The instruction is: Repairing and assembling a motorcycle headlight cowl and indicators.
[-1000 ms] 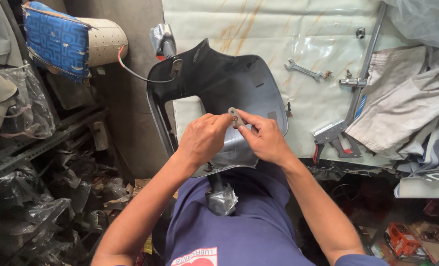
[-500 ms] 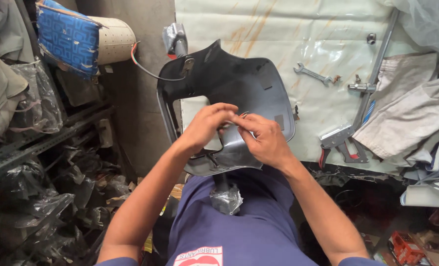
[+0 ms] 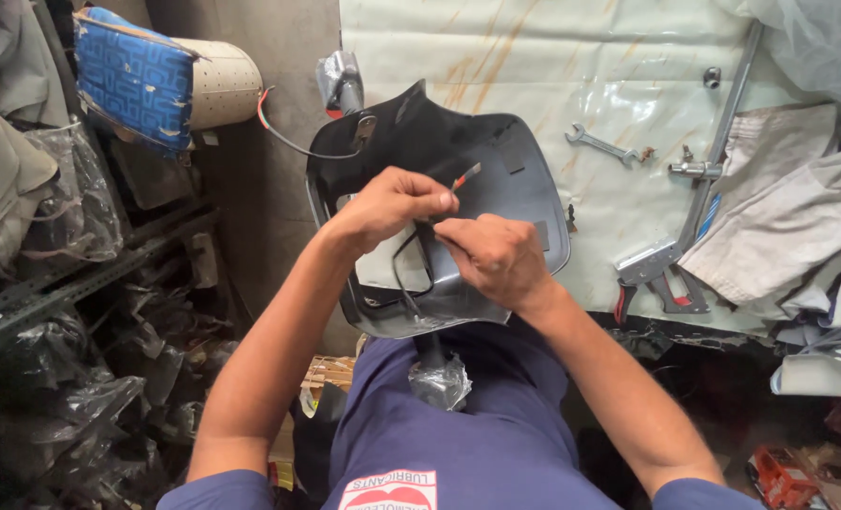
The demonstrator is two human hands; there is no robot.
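A black plastic scooter body panel [image 3: 496,161] leans against my lap and the edge of a workbench. My left hand [image 3: 392,203] pinches a thin wire with a red-tipped end [image 3: 465,176] over the panel's inner side. Just to its right, my right hand [image 3: 496,260] is closed on the same black wire [image 3: 403,264], which loops down across the panel. A small part wrapped in clear plastic [image 3: 439,380] hangs below the panel against my blue shirt.
A workbench covered in stained plastic sheet [image 3: 534,57] carries a spanner [image 3: 600,144], a metal rod [image 3: 722,132], red-handled pliers [image 3: 661,283] and folded cloths [image 3: 779,217]. Left are bagged parts on a rack [image 3: 52,283] and a blue seat cushion [image 3: 132,76].
Both hands have shifted slightly apart and the wire's red-tipped end now sticks out above my left fingers. The view moved a little closer.
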